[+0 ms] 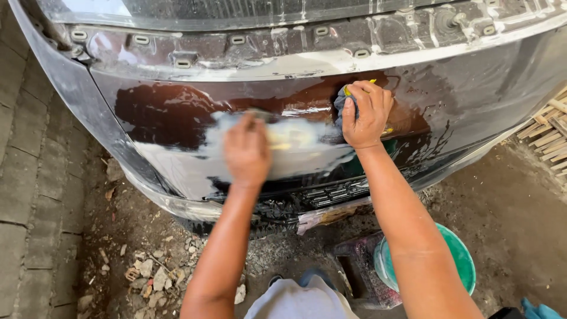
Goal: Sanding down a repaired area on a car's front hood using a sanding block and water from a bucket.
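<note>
Rubble-strewn dirt ground below; on the wet dark glossy car bumper panel (177, 112), blurred left hand (247, 150) rubs grey filler, grip unclear; right hand (366, 115) clutches a bluish-grey rag (342, 106).

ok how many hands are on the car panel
2: the left hand, blurred, on the whitish patch mid-panel; the right hand pressing a grey cloth just beside it.

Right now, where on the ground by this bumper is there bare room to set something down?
The dirt right of the green bucket, toward the bamboo slats, is bare. The brick paving at far left is open too. Rubble crowds the ground under the left hand. Under the right hand, holding a cloth, the bucket and a dark container fill the space.
</note>
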